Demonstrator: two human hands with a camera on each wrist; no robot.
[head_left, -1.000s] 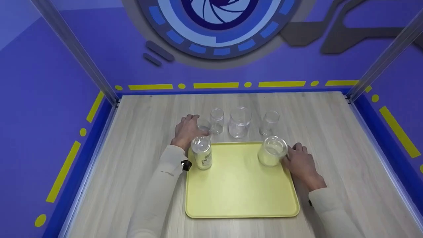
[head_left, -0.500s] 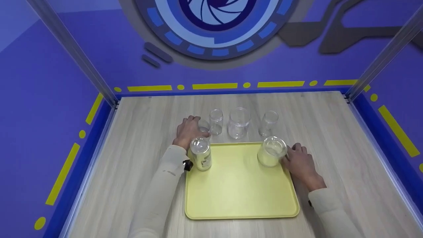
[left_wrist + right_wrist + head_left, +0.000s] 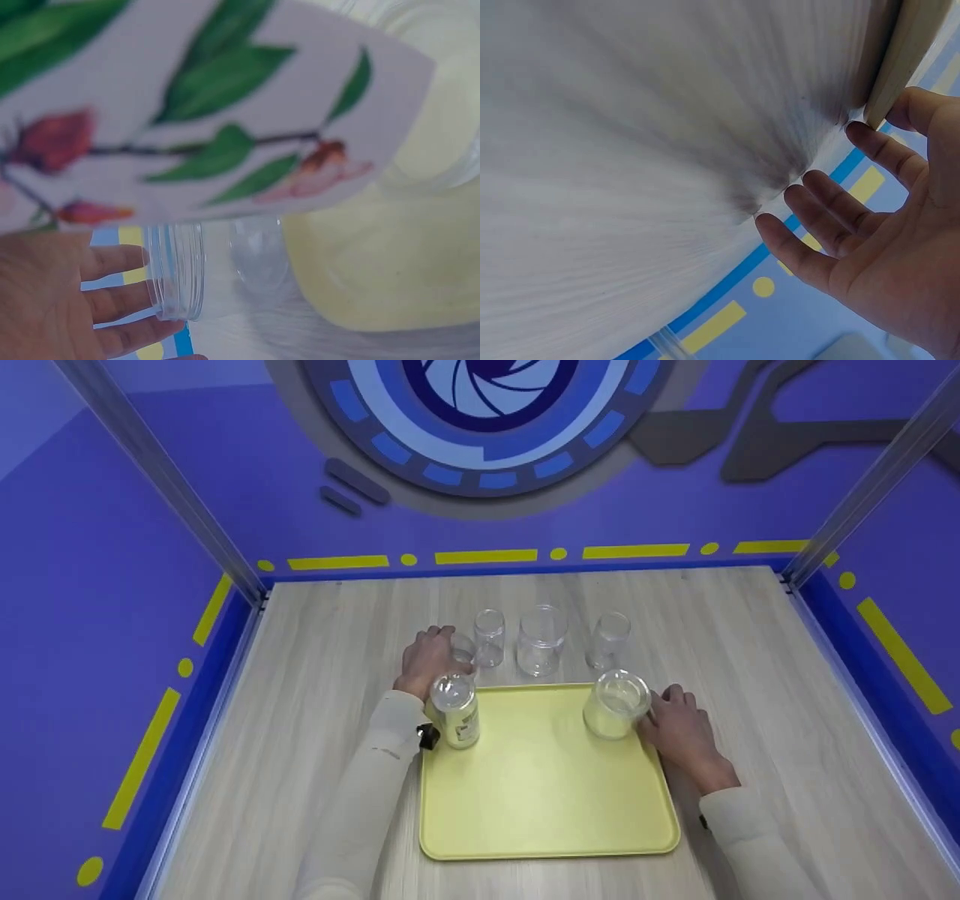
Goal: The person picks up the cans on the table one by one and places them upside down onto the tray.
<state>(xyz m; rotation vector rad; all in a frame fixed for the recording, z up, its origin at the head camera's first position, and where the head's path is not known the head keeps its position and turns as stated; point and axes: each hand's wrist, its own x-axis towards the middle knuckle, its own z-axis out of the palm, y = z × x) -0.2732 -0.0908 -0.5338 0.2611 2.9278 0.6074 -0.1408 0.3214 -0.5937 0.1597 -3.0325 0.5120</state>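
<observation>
My left hand (image 3: pixel 431 661) is wrapped round a small clear glass (image 3: pixel 463 646) standing on the table behind the tray's far left corner. In the left wrist view its fingers (image 3: pixel 120 302) lie along the glass's ribbed end; the thumb is hidden there. A taller glass with a floral print (image 3: pixel 457 712) stands on the yellow tray (image 3: pixel 551 810), beside the left wrist, and its print fills much of the left wrist view. My right hand (image 3: pixel 681 731) rests at the tray's right edge with fingers loosely spread, fingertips at the table and thumb by the rim.
A wide glass jar (image 3: pixel 616 706) stands on the tray's far right corner. Behind the tray, a slim glass (image 3: pixel 489 639), a wide glass (image 3: pixel 541 643) and another slim glass (image 3: pixel 609 641) stand in a row. Blue panels (image 3: pixel 360 536) enclose the table at the back and sides.
The head view has shifted slightly. My left hand stays round the small glass, and my right hand keeps its place by the tray; the glasses look unmoved.
</observation>
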